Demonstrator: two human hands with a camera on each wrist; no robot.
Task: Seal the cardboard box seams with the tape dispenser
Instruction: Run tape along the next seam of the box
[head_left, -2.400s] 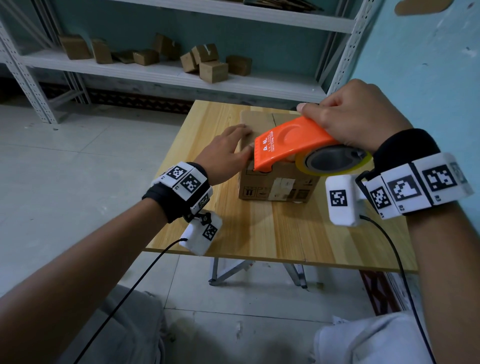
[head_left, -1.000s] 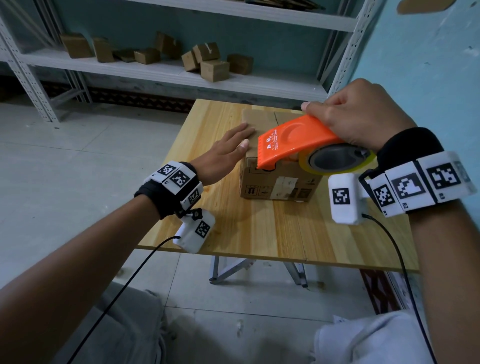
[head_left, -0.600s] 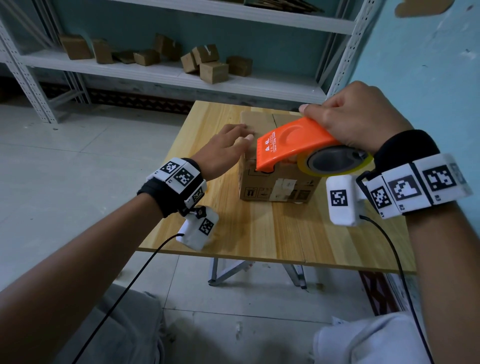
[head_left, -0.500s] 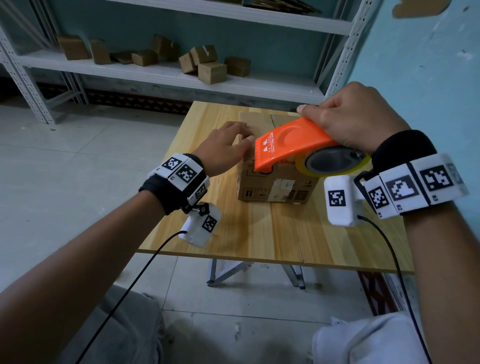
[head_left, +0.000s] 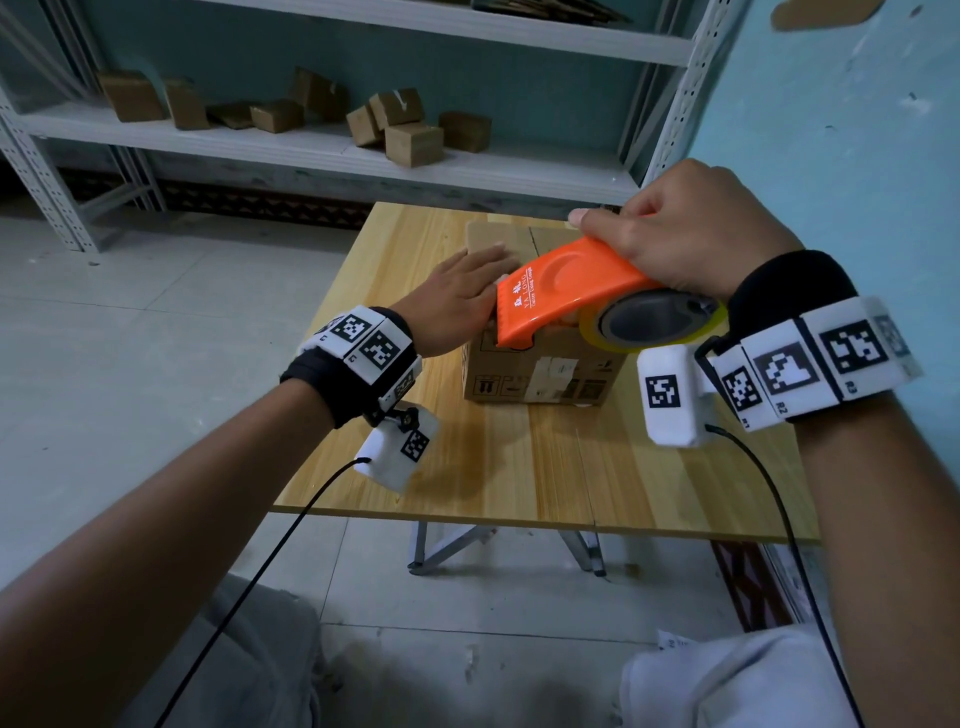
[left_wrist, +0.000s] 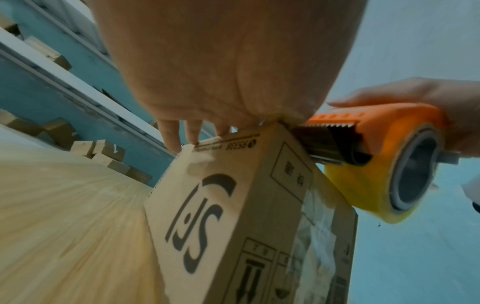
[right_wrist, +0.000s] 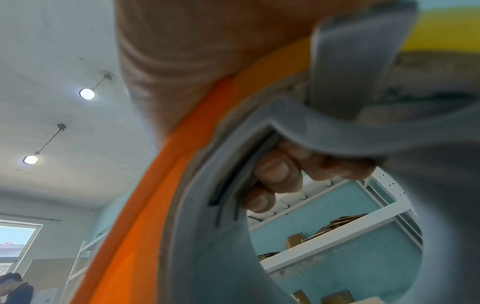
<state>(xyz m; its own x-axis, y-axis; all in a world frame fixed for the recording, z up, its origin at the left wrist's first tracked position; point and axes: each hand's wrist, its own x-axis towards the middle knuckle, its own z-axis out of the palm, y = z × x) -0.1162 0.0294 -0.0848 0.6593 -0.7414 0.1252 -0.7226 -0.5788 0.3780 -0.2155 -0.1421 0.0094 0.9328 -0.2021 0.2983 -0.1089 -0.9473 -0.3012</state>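
A small cardboard box (head_left: 535, 371) with printed markings stands on the wooden table (head_left: 571, 467). My left hand (head_left: 457, 301) lies flat on the box's top near its left edge, fingers straight; the left wrist view shows the palm pressing on the box (left_wrist: 233, 216). My right hand (head_left: 685, 234) grips the orange tape dispenser (head_left: 566, 288), which carries a yellowish tape roll (head_left: 654, 325). The dispenser's toothed front edge sits at the box's near top edge, beside my left hand. In the right wrist view my fingers (right_wrist: 275, 174) curl round the dispenser (right_wrist: 155, 205).
A white metal shelf (head_left: 322, 150) behind the table holds several small cardboard boxes. A blue wall (head_left: 857, 156) runs close along the table's right side. The table's near part is bare wood. A person (right_wrist: 13, 288) sits far off in the right wrist view.
My left hand curled on the box's left edge, then flattened again on the top. The dispenser stayed at the box's near top edge with only slight shifts.
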